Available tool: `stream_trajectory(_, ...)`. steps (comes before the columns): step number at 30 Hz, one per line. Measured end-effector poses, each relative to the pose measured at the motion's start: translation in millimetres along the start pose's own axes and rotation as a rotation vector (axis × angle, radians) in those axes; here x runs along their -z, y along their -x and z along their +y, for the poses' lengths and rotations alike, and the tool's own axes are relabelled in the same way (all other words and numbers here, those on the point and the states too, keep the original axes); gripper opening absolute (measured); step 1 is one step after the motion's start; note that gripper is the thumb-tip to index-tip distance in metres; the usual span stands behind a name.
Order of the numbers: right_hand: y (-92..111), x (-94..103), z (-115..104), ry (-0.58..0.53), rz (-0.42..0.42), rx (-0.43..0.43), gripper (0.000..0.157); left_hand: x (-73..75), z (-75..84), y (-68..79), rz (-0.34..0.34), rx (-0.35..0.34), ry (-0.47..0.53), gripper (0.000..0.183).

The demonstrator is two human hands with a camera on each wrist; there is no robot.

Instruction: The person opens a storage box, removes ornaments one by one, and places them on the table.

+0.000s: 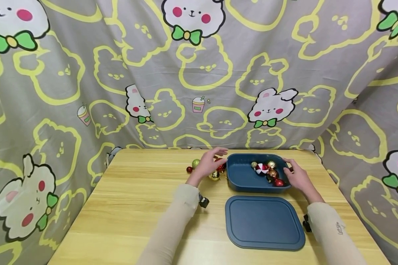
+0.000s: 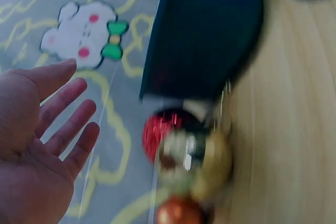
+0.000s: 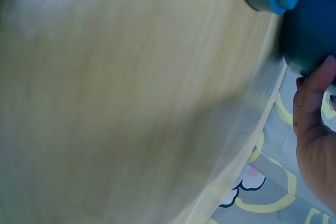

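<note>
A dark blue rectangular box (image 1: 248, 189) stands near the table's back edge. Inside, toward its right end, lie several Christmas baubles: gold, copper, a red one (image 1: 279, 182) and a red-and-white striped one (image 1: 261, 169). My right hand (image 1: 298, 177) grips the box's right end, thumb against the outer wall (image 3: 302, 51). Just left of the box, my left hand (image 1: 209, 165) hovers over more baubles, including a green one (image 1: 195, 163) and a gold one (image 1: 214, 175). In the left wrist view its fingers (image 2: 73, 135) are spread loosely, holding nothing; the baubles there are blurred.
The matching blue lid (image 1: 264, 222) lies flat on the wooden table (image 1: 126, 206), in front of the box and between the forearms. A patterned grey curtain (image 1: 192, 73) hangs behind the table and along its sides.
</note>
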State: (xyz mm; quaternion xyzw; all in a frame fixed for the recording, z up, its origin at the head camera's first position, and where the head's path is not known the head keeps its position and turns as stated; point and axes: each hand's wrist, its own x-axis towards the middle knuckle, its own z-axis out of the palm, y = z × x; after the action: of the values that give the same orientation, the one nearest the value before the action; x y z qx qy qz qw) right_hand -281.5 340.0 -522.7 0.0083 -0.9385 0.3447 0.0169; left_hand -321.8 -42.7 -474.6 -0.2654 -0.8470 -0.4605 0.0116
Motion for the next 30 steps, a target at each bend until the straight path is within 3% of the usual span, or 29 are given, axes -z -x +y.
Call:
stream_trajectory(6,1,-1.1,2,0.005,0.007,0.011,0.05,-32.1,18.2,-13.4,-0.098,-0.052,-0.03,0.039)
stream_trajectory(15,3,0.0,3,-0.005,0.003,0.004,0.05,-71.6,35.3,-31.4,-0.21,-0.051,-0.085,0.046)
stream_trajectory(22,3,1.9,2,0.016,0.024,0.03,0.049,-99.9,37.3,-41.6,-0.235,-0.04,-0.178,0.049)
stream_trajectory(30,4,0.4,-1,0.011,0.03,0.042,0.048,-114.6,33.8,-44.9,-0.325,0.003,-0.297,0.054)
